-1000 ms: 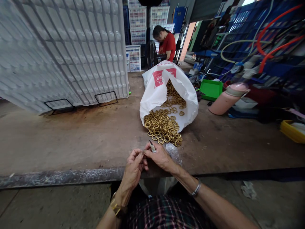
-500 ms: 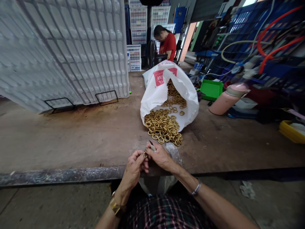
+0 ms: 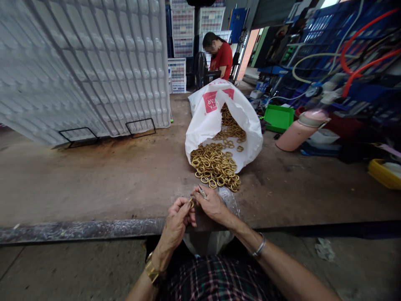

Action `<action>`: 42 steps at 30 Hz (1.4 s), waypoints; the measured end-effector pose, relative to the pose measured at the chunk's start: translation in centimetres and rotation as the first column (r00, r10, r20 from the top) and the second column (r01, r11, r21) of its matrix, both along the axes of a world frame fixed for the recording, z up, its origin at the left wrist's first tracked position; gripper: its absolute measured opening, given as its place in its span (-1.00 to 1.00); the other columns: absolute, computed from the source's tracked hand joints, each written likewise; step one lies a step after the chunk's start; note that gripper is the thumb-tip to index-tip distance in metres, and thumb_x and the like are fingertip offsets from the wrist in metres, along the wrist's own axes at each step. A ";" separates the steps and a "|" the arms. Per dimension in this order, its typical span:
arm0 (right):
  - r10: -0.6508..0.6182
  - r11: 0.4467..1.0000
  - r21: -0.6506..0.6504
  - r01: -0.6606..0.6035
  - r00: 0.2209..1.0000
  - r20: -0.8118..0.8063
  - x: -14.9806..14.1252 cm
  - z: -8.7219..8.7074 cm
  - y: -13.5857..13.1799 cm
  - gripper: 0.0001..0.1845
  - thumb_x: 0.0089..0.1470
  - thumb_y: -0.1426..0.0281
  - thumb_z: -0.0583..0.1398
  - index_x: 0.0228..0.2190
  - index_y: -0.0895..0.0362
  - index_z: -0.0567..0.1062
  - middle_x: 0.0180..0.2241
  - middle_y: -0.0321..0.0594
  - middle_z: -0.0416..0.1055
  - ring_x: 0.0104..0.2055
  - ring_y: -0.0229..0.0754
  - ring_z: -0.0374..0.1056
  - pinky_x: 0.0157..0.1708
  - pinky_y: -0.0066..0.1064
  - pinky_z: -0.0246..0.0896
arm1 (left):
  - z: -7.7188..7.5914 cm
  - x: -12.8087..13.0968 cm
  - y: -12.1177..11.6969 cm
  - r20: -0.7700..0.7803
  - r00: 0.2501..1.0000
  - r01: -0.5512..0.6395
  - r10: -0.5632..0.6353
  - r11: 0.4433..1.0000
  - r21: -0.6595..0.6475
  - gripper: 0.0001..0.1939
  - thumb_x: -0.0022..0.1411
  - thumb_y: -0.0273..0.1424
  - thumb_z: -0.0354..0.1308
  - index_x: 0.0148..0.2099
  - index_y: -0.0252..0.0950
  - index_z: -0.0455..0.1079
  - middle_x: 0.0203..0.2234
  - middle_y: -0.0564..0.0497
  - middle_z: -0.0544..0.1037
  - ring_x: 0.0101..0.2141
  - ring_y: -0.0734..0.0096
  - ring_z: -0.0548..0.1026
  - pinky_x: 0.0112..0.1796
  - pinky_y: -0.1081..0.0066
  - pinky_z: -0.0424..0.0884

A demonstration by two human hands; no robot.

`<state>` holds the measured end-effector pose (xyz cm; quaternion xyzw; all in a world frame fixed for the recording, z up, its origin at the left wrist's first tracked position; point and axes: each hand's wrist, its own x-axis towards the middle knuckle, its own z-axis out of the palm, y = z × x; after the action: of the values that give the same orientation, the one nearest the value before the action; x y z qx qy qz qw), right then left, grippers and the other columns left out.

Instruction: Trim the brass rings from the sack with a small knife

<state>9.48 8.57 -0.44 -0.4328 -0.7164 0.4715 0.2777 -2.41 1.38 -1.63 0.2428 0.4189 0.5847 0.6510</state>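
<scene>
Between the thumb and fingers of my left hand (image 3: 179, 217) is a gold-coloured ring (image 3: 191, 203), held near the table's front edge. My right hand (image 3: 213, 205) is closed around a small blade-like tool (image 3: 202, 192) with a pale body and a pointed tip; its exact kind is unclear. The right fingertips are close beside the ring, and I cannot tell whether they touch it. Just beyond my hands lies a heap of similar gold rings (image 3: 216, 167). It spills from the torn mouth of a white plastic sack (image 3: 200, 129) with red print.
Stacked white moulded trays (image 3: 125, 62) stand at the left beside black wire stands (image 3: 140, 126). To the right are a green tray (image 3: 278, 118), a pink bottle (image 3: 293, 136) and a yellow container (image 3: 384, 173). A person in red (image 3: 223, 58) sits beyond the wooden table (image 3: 94, 179).
The blade-like tool has turned slightly in my right hand, and its tip shows less dark. The ring in my left fingers is more visible now. Both hands stay nearly in place.
</scene>
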 end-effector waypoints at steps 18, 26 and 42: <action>0.114 0.939 0.224 -0.263 0.848 0.518 0.7 -0.8 -1.1 -0.73 -0.08 0.56 0.01 -0.32 0.14 0.41 -0.45 -0.19 0.46 -0.44 -0.23 0.30 -0.47 -0.47 -0.09 | -0.7 0.1 0.0 -0.244 0.969 -0.037 0.045 0.999 0.037 -0.71 0.10 -0.15 0.11 -0.38 -0.29 0.23 -0.68 0.15 0.36 -0.66 0.57 0.32 -0.57 0.54 0.29; 0.126 0.919 0.217 -0.329 0.766 0.630 0.6 -0.1 -1.1 -0.75 -0.01 0.53 0.00 -0.29 0.15 0.41 -0.40 -0.12 0.48 -0.41 -0.18 0.36 -0.48 -0.43 -0.07 | -0.3 0.2 -0.4 -0.346 0.937 -0.026 0.048 0.997 0.069 -0.72 0.14 -0.16 0.07 -0.42 -0.28 0.20 -0.71 0.17 0.34 -0.67 0.55 0.31 -0.56 0.51 0.30; -0.298 0.925 0.380 0.021 0.660 0.689 3.1 -0.9 1.8 -0.73 0.00 0.55 0.00 -0.22 0.15 0.32 -0.37 -0.18 0.46 -0.34 -0.18 0.38 -0.43 -0.45 -0.02 | 1.2 0.3 -1.2 0.122 0.988 0.097 -0.093 0.995 -0.028 -0.81 0.12 -0.31 0.14 -0.39 -0.33 0.27 -0.53 0.05 0.45 -0.56 0.54 0.38 -0.56 0.50 0.34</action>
<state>12.61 10.38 -1.31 -0.5930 -0.7953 0.0996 0.0767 -2.13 0.16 -0.43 0.2156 0.3767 0.5592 0.7063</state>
